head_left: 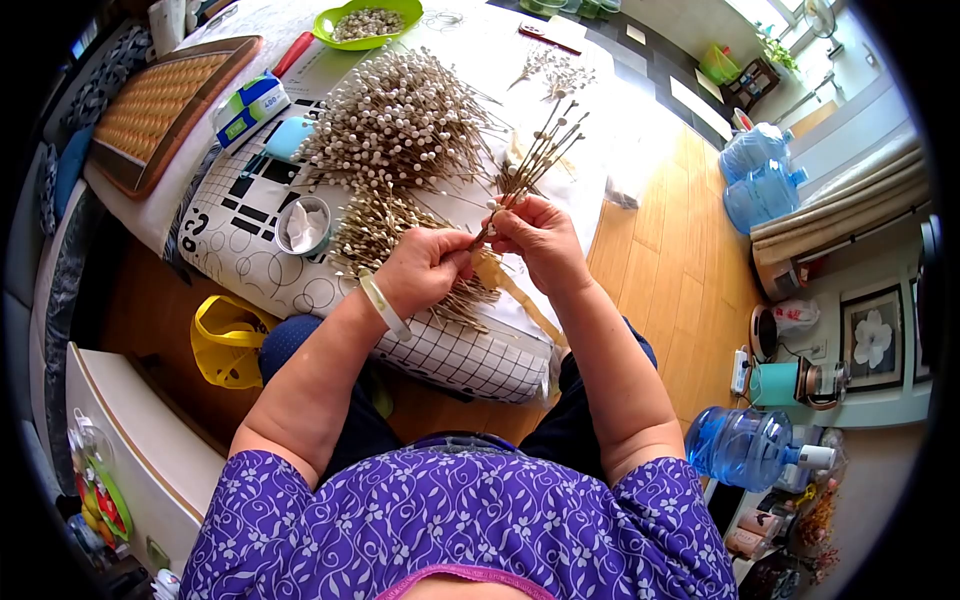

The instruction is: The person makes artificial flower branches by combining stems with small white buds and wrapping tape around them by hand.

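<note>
My left hand (425, 265), with a pale bangle on the wrist, is closed around the lower stem of an artificial berry branch (535, 155). Higher on the same branch, the fingers of my right hand (540, 240) pinch it beside a few white berries (491, 205). The branch tilts up to the right, and its thin twigs end in dark tips. A strip of tan tape (520, 295) hangs below my hands; where its upper end goes is hidden. Just beyond my left hand lie a large pile of white-berry stems (400, 120) and a smaller bunch of pale-budded stems (375, 225).
A green bowl of white berries (368, 24), a tissue pack (250, 108) and a small tub (303, 226) stand on the cloth-covered table (240, 240). More sprigs (555, 72) lie at the far side. Water bottles (745, 448) stand to the right, a yellow bag (228, 345) to the left.
</note>
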Motion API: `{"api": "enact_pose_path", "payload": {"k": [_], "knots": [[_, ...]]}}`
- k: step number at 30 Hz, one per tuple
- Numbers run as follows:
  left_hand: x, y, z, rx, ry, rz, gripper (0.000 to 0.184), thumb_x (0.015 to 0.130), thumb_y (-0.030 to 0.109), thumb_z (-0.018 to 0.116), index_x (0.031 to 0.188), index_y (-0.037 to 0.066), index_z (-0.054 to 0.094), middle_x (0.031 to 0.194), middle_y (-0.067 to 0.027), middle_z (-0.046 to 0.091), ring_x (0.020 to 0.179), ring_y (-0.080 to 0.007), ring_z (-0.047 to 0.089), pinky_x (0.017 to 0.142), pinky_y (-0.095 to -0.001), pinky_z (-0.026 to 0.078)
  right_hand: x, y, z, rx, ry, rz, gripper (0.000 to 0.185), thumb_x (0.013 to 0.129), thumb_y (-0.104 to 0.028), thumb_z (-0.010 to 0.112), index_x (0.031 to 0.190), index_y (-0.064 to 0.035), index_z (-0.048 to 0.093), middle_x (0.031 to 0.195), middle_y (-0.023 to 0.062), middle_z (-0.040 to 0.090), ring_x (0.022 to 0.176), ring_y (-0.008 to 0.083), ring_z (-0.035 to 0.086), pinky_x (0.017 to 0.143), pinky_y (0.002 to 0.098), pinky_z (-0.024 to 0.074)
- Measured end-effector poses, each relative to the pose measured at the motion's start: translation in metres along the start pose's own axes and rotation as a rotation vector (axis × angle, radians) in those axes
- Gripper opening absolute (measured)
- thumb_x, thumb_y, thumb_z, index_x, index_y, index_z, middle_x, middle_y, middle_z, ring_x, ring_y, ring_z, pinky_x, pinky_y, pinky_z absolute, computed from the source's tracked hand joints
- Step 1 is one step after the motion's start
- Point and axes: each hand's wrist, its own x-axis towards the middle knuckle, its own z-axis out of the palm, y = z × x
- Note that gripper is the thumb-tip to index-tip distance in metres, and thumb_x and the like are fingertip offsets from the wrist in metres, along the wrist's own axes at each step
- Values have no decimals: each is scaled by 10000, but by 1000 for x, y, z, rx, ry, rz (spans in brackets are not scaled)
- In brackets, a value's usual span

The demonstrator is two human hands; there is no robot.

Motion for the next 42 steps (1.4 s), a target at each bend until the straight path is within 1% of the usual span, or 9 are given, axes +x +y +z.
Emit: {"api": "enact_pose_path", "payload": {"k": [8,10,16,19,27,29,32,39,42], "knots": [[0,-1,1,189,44,131,157,783,-32,494,897,-33,602,657,-119,586,578,-141,553,559,-263,446,5,0,-12,-162,-182,-13,152,817,-127,623,885,6,592,811,74,630,689,114,605,650,228,513],[1,1,-2,164,-4,80,184,815,-44,476,956,-65,593,705,-54,588,628,-78,530,582,-210,439,3,1,-11,-135,-177,30,115,845,-111,579,919,-23,572,843,86,627,735,127,617,656,228,520],[5,1,-6,-240,14,-102,170,846,-2,502,998,-44,566,712,-52,591,632,-58,535,568,-179,446,1,5,-2,20,-191,-10,107,878,-137,536,928,-42,542,846,95,622,725,133,623,655,232,523],[4,8,-11,-210,39,-224,153,845,3,511,987,-33,557,721,-42,602,610,-56,539,542,-175,444,1,5,3,45,-141,-16,156,878,-160,543,906,-7,551,830,90,625,711,133,618,665,244,515],[0,-6,-3,-70,146,21,86,810,35,597,848,-39,619,692,-41,609,566,-52,535,511,-181,438,3,9,-1,35,-56,-50,148,880,-161,540,908,-17,524,831,91,622,715,133,619,655,244,516],[-1,-5,-2,244,227,194,57,771,9,611,808,-33,619,655,-83,609,561,-110,563,519,-231,442,3,9,-1,35,-52,-47,151,881,-166,540,914,-19,522,834,91,622,716,133,619,651,242,516],[0,-5,0,362,302,346,71,766,4,601,826,-33,614,643,-110,593,548,-138,564,514,-242,440,2,9,0,64,-53,-45,155,881,-172,540,916,-23,519,836,92,621,714,136,621,645,239,514],[-2,0,-1,158,316,189,60,786,-12,567,819,-33,613,645,-84,601,557,-107,553,509,-237,437,-6,4,10,-16,-140,-68,366,817,-82,614,1141,-19,455,949,73,609,803,119,602,648,218,498],[-1,-4,-4,86,316,187,60,797,-15,561,815,-33,616,648,-57,604,555,-79,541,498,-218,430,-6,13,12,-60,-212,14,246,790,-57,642,1014,-8,554,869,31,611,754,90,581,638,201,479]]}}
